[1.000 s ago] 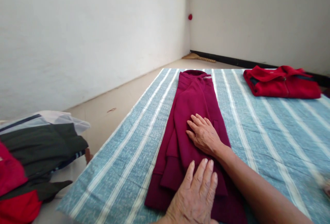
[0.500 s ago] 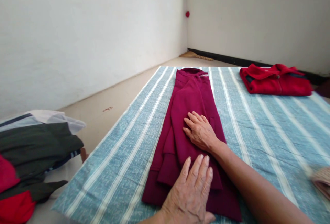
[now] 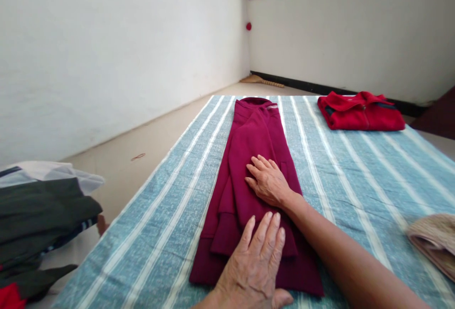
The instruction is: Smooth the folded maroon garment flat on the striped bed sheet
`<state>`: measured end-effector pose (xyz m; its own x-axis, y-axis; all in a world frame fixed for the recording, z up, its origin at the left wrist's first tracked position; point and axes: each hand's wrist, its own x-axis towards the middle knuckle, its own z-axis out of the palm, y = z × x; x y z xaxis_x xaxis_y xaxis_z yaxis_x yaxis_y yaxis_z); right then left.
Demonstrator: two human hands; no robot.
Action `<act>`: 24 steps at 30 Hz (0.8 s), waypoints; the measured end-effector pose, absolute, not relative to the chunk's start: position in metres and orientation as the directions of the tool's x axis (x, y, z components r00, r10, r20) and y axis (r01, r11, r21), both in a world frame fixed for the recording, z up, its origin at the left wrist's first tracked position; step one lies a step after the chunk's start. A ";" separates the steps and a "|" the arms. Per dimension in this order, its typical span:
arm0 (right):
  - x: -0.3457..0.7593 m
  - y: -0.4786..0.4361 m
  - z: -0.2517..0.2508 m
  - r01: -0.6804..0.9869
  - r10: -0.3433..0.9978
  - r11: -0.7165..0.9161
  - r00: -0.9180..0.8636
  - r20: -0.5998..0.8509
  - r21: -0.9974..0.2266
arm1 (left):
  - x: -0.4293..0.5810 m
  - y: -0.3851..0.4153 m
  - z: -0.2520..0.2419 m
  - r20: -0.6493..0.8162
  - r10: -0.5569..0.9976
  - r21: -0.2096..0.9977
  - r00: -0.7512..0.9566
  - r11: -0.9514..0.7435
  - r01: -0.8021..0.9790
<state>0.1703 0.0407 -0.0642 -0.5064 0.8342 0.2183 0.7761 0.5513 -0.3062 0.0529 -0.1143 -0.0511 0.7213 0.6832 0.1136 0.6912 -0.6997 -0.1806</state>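
A maroon long-sleeved jacket (image 3: 250, 133) lies folded lengthwise into a narrow strip, its collar at the far end and its hem toward me. Both sleeves are laid down along its front. My right hand (image 3: 268, 181) rests flat on the sleeve at mid-length, fingers stretched out and pointing left. Nearer to me, my left hand (image 3: 254, 261) lies palm down over the cuffs and hem, its fingers extended. Neither hand grasps the fabric. Part of the hem is hidden under my left hand.
Blue-and-white striped cloth (image 3: 167, 200) covers the surface beneath. A folded red jacket (image 3: 360, 112) sits at the far right, and a beige fuzzy item (image 3: 433, 238) at the right edge. Dark and white clothes (image 3: 42, 209) are heaped at left. A broom (image 3: 261, 80) lies by the far wall.
The view has shifted slightly to the right and up, showing more of the window and the beige item. Both hands keep their places on the maroon jacket.
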 end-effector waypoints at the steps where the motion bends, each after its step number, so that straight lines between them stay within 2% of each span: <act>1: 0.170 0.041 -0.064 0.775 0.835 0.550 -0.507 0.214 -0.311 | 0.053 -0.114 -0.052 0.119 0.684 -0.185 0.719 -0.697 0.693; 10: 0.169 0.044 -0.062 0.763 0.834 0.551 -0.503 0.226 -0.337 | 0.051 -0.112 -0.055 0.181 0.668 -0.231 0.722 -0.685 0.691; 16: 0.183 0.043 -0.052 0.716 0.818 0.571 -0.534 0.212 -0.401 | 0.052 -0.113 -0.055 0.219 0.679 -0.231 0.701 -0.662 0.714; 24: 0.212 0.018 -0.069 0.772 0.850 0.525 -0.455 0.265 -0.358 | 0.054 -0.114 -0.058 0.220 0.688 -0.216 0.692 -0.657 0.722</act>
